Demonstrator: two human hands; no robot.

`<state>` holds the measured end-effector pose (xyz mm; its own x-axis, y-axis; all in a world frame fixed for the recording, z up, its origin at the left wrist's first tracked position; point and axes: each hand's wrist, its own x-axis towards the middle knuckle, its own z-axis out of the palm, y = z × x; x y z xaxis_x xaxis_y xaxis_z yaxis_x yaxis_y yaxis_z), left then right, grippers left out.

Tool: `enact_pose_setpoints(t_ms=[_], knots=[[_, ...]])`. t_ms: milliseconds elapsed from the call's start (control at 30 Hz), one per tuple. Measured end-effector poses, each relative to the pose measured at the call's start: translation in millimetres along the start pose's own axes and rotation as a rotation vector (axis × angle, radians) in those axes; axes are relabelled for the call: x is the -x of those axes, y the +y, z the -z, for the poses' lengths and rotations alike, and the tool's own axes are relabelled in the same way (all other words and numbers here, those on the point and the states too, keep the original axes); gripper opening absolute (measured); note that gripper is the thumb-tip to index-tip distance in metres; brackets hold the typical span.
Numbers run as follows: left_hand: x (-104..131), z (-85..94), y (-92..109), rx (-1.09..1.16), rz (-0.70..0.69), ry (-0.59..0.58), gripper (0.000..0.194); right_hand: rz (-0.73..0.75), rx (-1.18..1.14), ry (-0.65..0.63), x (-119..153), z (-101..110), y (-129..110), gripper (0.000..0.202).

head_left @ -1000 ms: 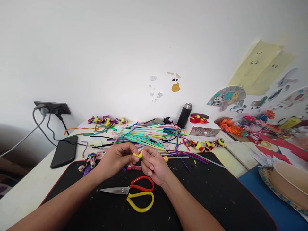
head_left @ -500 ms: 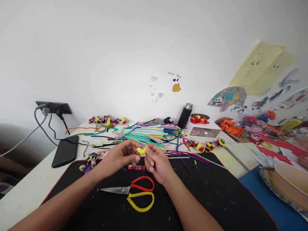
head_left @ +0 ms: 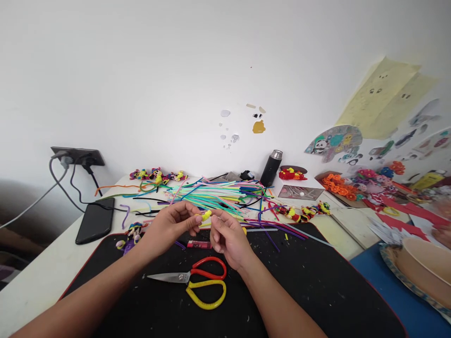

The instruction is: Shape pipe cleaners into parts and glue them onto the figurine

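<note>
A small twisted yellow pipe cleaner (head_left: 206, 215) is pinched between the thumb and fingers of my left hand (head_left: 179, 220), above the far edge of the black mat. My right hand (head_left: 228, 237) is closed, its fingertips at the piece's right end, which they partly hide. Just beneath the hands lies a red lighter (head_left: 199, 244). Nearer to me on the mat are scissors (head_left: 181, 278), one handle red and the other yellow, blades pointing left. A small purple figure (head_left: 131, 239) rests left of my left hand.
Many coloured pipe cleaners (head_left: 211, 195) are heaped behind my hands. A phone (head_left: 96, 220) lies at left, near a wall socket. Toward the back right stand a black flask (head_left: 271, 168) and a box (head_left: 299, 190). A bowl (head_left: 428, 263) is at far right, near another person's blurred hand.
The yellow piece has tilted, its right end now higher, and has shifted slightly up. My right fingers have changed their hold at its end. Scissors and lighter stay in place.
</note>
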<state>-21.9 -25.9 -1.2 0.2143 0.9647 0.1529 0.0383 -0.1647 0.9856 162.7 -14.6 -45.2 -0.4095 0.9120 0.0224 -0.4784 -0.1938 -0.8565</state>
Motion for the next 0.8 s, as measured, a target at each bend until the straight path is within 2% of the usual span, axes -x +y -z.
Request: enact_pose_setpoints(t_ms=[200,533,800], knots=[[1,-1.4,-8,-0.052,-0.03,0.04,0.034,0.012,0.121,-0.012,1,-1,8,0.036],[1,-3.0,-12,-0.086,0.019,0.057,0.035,0.038,0.217,0.05,0,-1,11,0.037],[-4,-1.3,-13,0.158,0.099,0.014,0.036,0.007,0.109,0.032,0,-1,7,0.045]])
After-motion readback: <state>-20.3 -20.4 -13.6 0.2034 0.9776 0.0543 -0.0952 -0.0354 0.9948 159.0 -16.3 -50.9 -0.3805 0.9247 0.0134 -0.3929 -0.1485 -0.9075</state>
